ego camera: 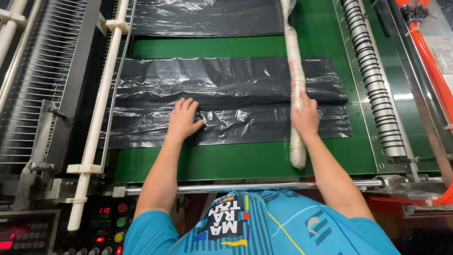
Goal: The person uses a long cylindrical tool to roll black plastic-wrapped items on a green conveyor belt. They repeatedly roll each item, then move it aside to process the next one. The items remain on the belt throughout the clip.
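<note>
A stack of black plastic bags (226,94) lies flat across the green conveyor belt (236,158). My left hand (184,119) presses flat on the near left part of the bags, fingers spread. My right hand (306,117) rests on a long white wrapped rod (295,75) that lies lengthwise over the bags, its near end sticking out past the bags toward me. Another black plastic sheet (207,16) lies further up the belt.
A white bar (96,118) and metal comb rack (42,71) run along the left. A coiled metal roller (373,80) and orange hoses (432,66) run along the right. A steel rail (264,187) crosses the near edge. A control panel (106,222) with lit buttons sits lower left.
</note>
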